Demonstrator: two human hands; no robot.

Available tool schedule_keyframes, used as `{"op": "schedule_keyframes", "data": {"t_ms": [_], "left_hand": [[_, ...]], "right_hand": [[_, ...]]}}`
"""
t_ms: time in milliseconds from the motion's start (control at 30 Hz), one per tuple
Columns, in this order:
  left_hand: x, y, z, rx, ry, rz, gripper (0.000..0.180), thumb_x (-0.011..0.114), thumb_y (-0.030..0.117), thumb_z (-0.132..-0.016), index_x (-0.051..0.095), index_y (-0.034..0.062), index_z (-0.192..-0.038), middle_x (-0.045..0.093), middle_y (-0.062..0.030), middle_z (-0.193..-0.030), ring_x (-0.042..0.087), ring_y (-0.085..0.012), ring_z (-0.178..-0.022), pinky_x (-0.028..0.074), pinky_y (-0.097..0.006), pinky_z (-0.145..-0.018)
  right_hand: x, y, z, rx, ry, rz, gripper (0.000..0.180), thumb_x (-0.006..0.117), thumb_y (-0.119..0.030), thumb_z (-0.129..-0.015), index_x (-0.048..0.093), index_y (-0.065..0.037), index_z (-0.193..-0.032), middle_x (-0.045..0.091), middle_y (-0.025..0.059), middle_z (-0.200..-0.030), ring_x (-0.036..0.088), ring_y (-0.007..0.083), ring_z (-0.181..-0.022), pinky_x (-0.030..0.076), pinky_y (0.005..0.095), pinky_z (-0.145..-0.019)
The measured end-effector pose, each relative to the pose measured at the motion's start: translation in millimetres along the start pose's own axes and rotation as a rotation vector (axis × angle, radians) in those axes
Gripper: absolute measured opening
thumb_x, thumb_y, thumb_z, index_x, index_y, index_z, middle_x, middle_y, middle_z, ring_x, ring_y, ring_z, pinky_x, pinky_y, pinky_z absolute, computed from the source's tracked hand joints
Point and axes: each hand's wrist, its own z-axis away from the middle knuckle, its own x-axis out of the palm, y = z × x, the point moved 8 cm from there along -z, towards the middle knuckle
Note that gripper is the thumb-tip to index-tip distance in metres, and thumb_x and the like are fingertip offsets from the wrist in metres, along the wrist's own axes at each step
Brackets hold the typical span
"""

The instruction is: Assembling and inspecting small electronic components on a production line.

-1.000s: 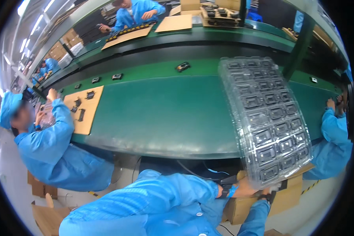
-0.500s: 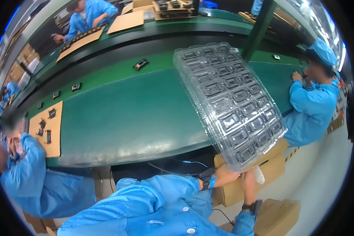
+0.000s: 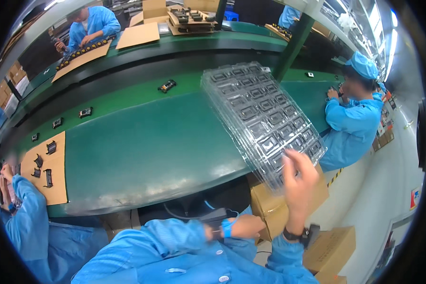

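Observation:
A stack of clear plastic blister trays [image 3: 262, 105], with rows of rectangular pockets, lies slanted over the green work surface, its near end jutting past the front edge. My right hand [image 3: 302, 182] is raised over that near end, thumb and index fingertips close together in a pinch. Whether anything is between them I cannot make out. My left hand [image 3: 247, 226] is low and close to my body, beside an open cardboard box [image 3: 270, 210] beneath the trays. Its fingers are mostly out of sight, and the forearm is blurred.
Small black devices [image 3: 167, 85] sit along the green belt at the back. Black plastic parts lie on a cardboard sheet [image 3: 57, 182] at left, near a co-worker's sleeve [image 3: 31, 194]. Another co-worker [image 3: 352, 123] works at right, past a green post [image 3: 293, 45]. A closed carton [image 3: 329, 251] stands below.
Both hands were together at the trays' near corner. My left hand has drawn back toward my body, and the right has risen over the trays. The view has shifted slightly.

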Motion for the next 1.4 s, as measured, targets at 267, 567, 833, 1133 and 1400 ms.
{"op": "schedule_keyframes", "data": {"t_ms": [267,567,833,1133,1400], "left_hand": [[-267.7,25.2,198.0,-0.041,0.595,0.461,0.022,0.066,0.021,-0.102,0.069,0.0005,-0.109,0.073,-0.0091,-0.084,0.073,-0.0188,-0.072,0.058,-0.034,-0.063],[-396.9,-222.9,300.0,-0.711,1.528,0.002,0.031,0.068,0.016,-0.087,0.065,-0.0041,-0.110,0.073,-0.0225,-0.095,0.074,-0.0360,-0.091,0.058,-0.045,-0.080],[-422.8,-259.2,249.4,-1.066,1.461,-0.313,0.045,0.076,0.026,-0.088,0.065,-0.0026,-0.121,0.074,-0.0261,-0.104,0.069,-0.0440,-0.101,0.053,-0.056,-0.090],[-426.7,-254.1,295.3,-0.512,1.755,0.351,0.033,0.072,-0.001,-0.087,0.067,0.0003,-0.120,0.073,-0.0121,-0.092,0.073,-0.0211,-0.083,0.057,-0.038,-0.073],[-374.0,-185.7,378.0,-0.216,1.729,0.584,0.028,0.062,-0.005,-0.099,0.061,-0.0026,-0.127,0.072,-0.0133,-0.108,0.073,-0.0198,-0.098,0.064,-0.032,-0.084]], "right_hand": [[170.7,7.7,-80.2,0.001,-0.262,0.597,0.036,0.077,-0.031,-0.089,0.075,0.004,-0.098,0.064,0.0269,-0.111,0.063,0.0447,-0.106,0.052,0.0513,-0.094],[176.5,14.4,-95.4,0.110,-0.328,0.337,0.038,0.088,-0.029,-0.079,0.077,0.003,-0.096,0.070,0.0250,-0.104,0.068,0.0411,-0.101,0.054,0.0488,-0.093],[147.1,33.6,-93.7,-0.136,-0.107,0.306,0.033,0.083,-0.026,-0.088,0.068,0.002,-0.096,0.070,0.0136,-0.086,0.066,0.0235,-0.079,0.052,0.0359,-0.079],[226.2,-78.8,-94.3,0.019,-0.371,-0.617,0.014,0.069,-0.011,-0.102,0.062,0.001,-0.102,0.071,0.0043,-0.083,0.065,0.0060,-0.074,0.053,0.0261,-0.060],[390.6,-94.3,-87.9,0.267,-0.527,-1.096,0.029,0.067,-0.012,-0.104,0.056,0.001,-0.127,0.071,0.0060,-0.086,0.066,0.0099,-0.067,0.049,0.0222,-0.054]]}}
